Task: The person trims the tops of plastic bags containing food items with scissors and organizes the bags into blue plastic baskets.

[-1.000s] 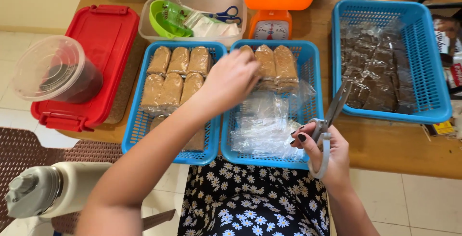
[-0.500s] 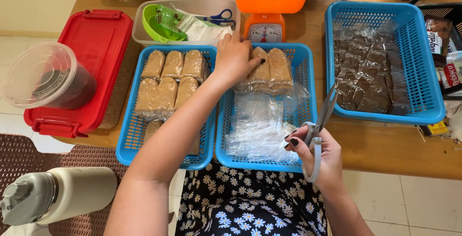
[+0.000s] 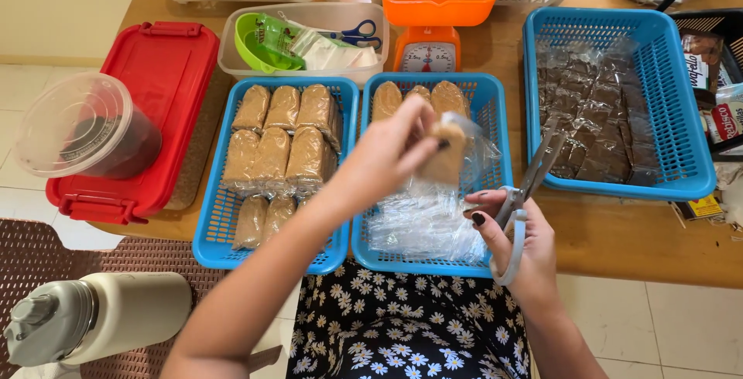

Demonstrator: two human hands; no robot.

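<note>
The left hand lifts one tan bar in clear wrap; the right hand grips grey scissors. Nine wrapped bars fill the left blue basket, three wait in the middle blue basket.

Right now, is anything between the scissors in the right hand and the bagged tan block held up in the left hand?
Nothing visible does. The left hand holds the tan block in its clear plastic bag above the middle blue plastic basket. The grey-handled scissors in the right hand sit just to the bag's right, with open space between.
</note>
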